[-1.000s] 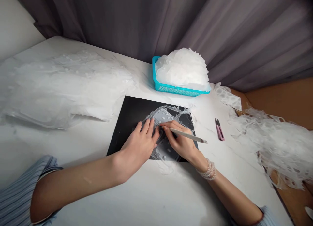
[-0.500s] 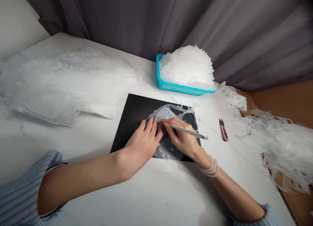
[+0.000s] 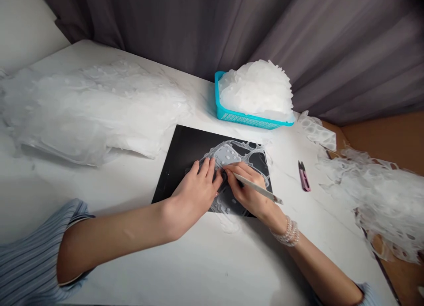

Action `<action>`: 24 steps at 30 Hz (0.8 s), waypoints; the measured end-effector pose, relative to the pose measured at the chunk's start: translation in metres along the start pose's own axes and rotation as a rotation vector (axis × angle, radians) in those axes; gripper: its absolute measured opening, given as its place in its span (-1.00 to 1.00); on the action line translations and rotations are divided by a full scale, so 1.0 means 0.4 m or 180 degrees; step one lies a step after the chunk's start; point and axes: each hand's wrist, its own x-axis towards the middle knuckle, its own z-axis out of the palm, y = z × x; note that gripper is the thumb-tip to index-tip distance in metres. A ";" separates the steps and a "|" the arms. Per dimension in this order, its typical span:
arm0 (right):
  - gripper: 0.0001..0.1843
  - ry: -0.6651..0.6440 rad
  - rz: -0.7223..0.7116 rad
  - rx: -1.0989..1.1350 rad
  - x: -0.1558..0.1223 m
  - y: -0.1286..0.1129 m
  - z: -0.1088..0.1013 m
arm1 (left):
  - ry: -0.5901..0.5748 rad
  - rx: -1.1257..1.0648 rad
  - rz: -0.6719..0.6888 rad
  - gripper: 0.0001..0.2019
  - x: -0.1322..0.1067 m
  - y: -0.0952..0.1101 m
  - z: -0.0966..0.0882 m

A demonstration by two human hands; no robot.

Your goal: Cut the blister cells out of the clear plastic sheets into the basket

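A translucent moulded sheet (image 3: 227, 153) with small raised bumps and a lacy rim lies on a black mat (image 3: 180, 142). My left hand (image 3: 195, 187) rests on the sheet's left side, fingers outstretched and pressing it down. Pinched in my right hand (image 3: 250, 189) is a slim pair of silver metal tweezers (image 3: 260, 189), slanting with the back end towards the lower right. Their tips meet the sheet close to my left thumb, but fingers hide the exact contact. The sheet's middle is covered by both hands.
Beyond the mat stands a turquoise basket (image 3: 255, 119) heaped with white translucent pieces (image 3: 256, 89). A large pile of translucent sheets (image 3: 89, 111) lies left. Pink-handled thread snips (image 3: 304, 177) lie right, near lacy offcuts (image 3: 374, 187) at the table's edge.
My right hand has turned slightly, and the back end of the tweezers has dropped lower. My left hand stays pressed on the sheet. The whole view has shifted a little.
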 end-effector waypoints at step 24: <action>-0.71 -0.0819 -0.0488 -0.1009 0.024 -0.030 0.014 | 0.0673 -0.0125 -0.0208 -0.53 0.016 0.011 0.098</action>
